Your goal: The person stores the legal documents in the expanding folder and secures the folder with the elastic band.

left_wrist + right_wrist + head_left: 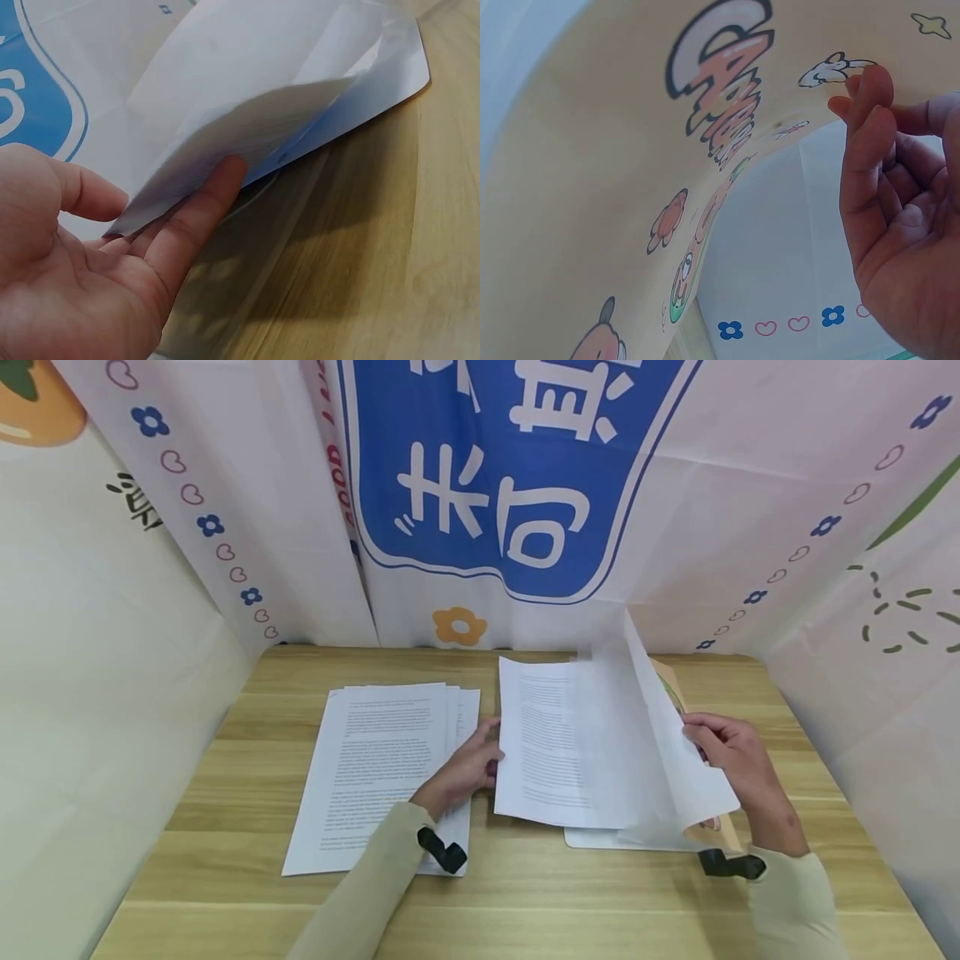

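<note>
My left hand (pixel 467 770) pinches the left edge of the printed paper (pixel 542 735), thumb above and fingers beneath in the left wrist view. The paper's right part lies within a file folder (pixel 678 777), behind its translucent white flap. With thumb and fingers, my right hand (pixel 738 760) grips the right edge of that flap and holds it up, bowed. The outside of the folder is orange with cartoon figures and lettering, filling much of the right wrist view. Its white lower layer (pixel 626 839) shows below the paper near the table.
A stack of printed sheets (pixel 382 768), slightly fanned at the right, lies on the wooden table (pixel 525 902) under my left forearm. Printed cloth (pixel 465 585) hangs behind the table and at both sides. A black strap mount sits on each wrist.
</note>
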`<action>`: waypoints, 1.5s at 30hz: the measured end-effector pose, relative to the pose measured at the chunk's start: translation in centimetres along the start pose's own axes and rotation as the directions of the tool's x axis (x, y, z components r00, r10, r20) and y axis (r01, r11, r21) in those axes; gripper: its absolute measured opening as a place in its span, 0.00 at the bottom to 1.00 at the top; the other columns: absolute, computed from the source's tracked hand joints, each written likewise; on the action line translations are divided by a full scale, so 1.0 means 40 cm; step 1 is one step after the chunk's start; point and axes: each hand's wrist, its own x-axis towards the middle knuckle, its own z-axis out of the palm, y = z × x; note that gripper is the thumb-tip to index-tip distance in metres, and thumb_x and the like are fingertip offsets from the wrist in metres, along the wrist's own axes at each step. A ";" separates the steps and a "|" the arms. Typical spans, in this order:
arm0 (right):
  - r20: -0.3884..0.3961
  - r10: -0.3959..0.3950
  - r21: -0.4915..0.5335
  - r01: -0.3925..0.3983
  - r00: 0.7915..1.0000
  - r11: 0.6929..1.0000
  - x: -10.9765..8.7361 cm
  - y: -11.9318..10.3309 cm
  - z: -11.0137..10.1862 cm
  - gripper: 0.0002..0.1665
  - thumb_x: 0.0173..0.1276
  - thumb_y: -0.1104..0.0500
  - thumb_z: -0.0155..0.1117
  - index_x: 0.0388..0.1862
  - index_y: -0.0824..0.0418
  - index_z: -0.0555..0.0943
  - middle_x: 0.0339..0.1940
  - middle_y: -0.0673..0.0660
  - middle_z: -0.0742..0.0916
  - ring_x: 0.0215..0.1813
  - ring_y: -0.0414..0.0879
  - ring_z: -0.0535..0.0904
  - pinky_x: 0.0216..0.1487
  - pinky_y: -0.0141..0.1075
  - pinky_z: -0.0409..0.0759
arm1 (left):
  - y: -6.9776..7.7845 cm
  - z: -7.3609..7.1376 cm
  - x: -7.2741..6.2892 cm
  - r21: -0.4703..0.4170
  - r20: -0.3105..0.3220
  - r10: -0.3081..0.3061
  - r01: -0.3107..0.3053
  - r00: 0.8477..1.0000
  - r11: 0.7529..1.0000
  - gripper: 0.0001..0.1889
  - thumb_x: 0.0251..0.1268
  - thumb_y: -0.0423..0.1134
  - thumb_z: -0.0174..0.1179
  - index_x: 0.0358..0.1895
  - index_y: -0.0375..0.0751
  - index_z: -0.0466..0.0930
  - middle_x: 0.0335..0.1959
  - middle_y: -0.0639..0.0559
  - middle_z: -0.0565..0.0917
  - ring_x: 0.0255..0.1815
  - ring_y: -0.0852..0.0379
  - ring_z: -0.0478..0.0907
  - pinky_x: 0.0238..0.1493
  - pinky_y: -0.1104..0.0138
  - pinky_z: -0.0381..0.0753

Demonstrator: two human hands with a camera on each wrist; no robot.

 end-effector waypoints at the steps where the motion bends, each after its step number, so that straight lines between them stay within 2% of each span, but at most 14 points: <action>1: 0.000 0.001 -0.001 -0.001 1.000 1.000 0.001 0.001 0.000 0.22 0.82 0.58 0.54 0.61 0.76 0.79 0.31 0.48 0.84 0.26 0.42 0.79 0.23 0.35 0.81 | -0.001 0.003 0.002 0.002 0.006 0.001 -0.001 1.000 1.000 0.36 0.76 0.29 0.41 0.83 0.52 0.44 0.60 0.34 0.78 0.44 0.47 0.81 0.41 0.58 0.82; 8: -0.006 0.012 -0.016 -0.012 1.000 1.000 -0.001 -0.003 0.002 0.23 0.83 0.58 0.54 0.62 0.75 0.79 0.33 0.47 0.85 0.27 0.42 0.80 0.24 0.35 0.81 | -0.014 0.032 0.017 0.079 -0.008 -0.019 0.020 1.000 0.997 0.39 0.77 0.28 0.47 0.85 0.51 0.42 0.60 0.37 0.79 0.48 0.48 0.84 0.45 0.58 0.84; 11: -0.009 0.010 -0.009 -0.010 1.000 1.000 0.000 -0.004 0.006 0.22 0.82 0.58 0.54 0.61 0.75 0.80 0.33 0.47 0.85 0.28 0.42 0.80 0.24 0.35 0.82 | -0.022 0.045 0.025 0.106 0.000 0.003 -0.003 1.000 0.994 0.41 0.76 0.27 0.47 0.85 0.51 0.38 0.57 0.37 0.81 0.48 0.46 0.85 0.44 0.57 0.85; 16: -0.004 -0.004 0.013 0.004 1.000 1.000 0.002 -0.005 0.013 0.22 0.82 0.58 0.55 0.59 0.76 0.80 0.30 0.49 0.84 0.27 0.42 0.79 0.23 0.35 0.81 | -0.036 0.066 0.044 0.079 0.034 0.047 -0.050 0.998 0.996 0.45 0.75 0.23 0.45 0.85 0.52 0.31 0.56 0.34 0.82 0.49 0.43 0.85 0.44 0.54 0.86; 20: 0.000 -0.014 0.018 0.014 1.000 1.000 0.002 -0.003 0.016 0.21 0.82 0.59 0.55 0.59 0.77 0.80 0.29 0.49 0.83 0.26 0.42 0.78 0.22 0.34 0.80 | -0.044 0.081 0.053 0.068 0.052 0.049 -0.052 0.997 0.996 0.45 0.75 0.22 0.44 0.85 0.53 0.29 0.58 0.34 0.81 0.50 0.43 0.85 0.44 0.53 0.86; 24: 0.001 -0.032 0.012 0.032 0.999 0.999 0.005 0.001 0.018 0.21 0.82 0.59 0.56 0.59 0.76 0.81 0.30 0.48 0.85 0.26 0.42 0.80 0.23 0.35 0.81 | -0.048 0.093 0.056 0.054 0.062 0.049 -0.052 0.997 0.997 0.46 0.75 0.22 0.45 0.85 0.53 0.29 0.55 0.33 0.83 0.49 0.42 0.85 0.43 0.53 0.86; 31: 0.001 -0.047 0.012 0.047 0.999 0.999 0.006 0.003 0.022 0.20 0.82 0.60 0.55 0.59 0.76 0.81 0.33 0.47 0.87 0.27 0.42 0.81 0.23 0.36 0.82 | -0.054 0.112 0.065 0.084 0.099 0.051 -0.059 0.994 0.995 0.46 0.77 0.23 0.48 0.85 0.54 0.29 0.47 0.37 0.85 0.44 0.44 0.86 0.41 0.56 0.86; 37: 0.003 -0.043 -0.013 0.043 0.999 0.999 0.007 -0.004 0.023 0.21 0.82 0.58 0.55 0.58 0.75 0.82 0.32 0.48 0.87 0.27 0.43 0.80 0.24 0.35 0.82 | -0.058 0.132 0.068 0.098 0.157 0.008 -0.023 0.988 0.995 0.46 0.78 0.25 0.48 0.84 0.51 0.27 0.44 0.39 0.86 0.41 0.46 0.86 0.41 0.57 0.86; 45: 0.010 -0.036 -0.024 0.036 0.999 0.999 0.007 -0.005 0.022 0.21 0.82 0.58 0.55 0.59 0.75 0.81 0.30 0.49 0.85 0.27 0.43 0.79 0.23 0.35 0.81 | -0.047 0.147 0.079 0.096 0.210 -0.028 0.007 0.977 0.995 0.45 0.77 0.23 0.44 0.84 0.50 0.26 0.43 0.37 0.85 0.27 0.47 0.85 0.34 0.57 0.87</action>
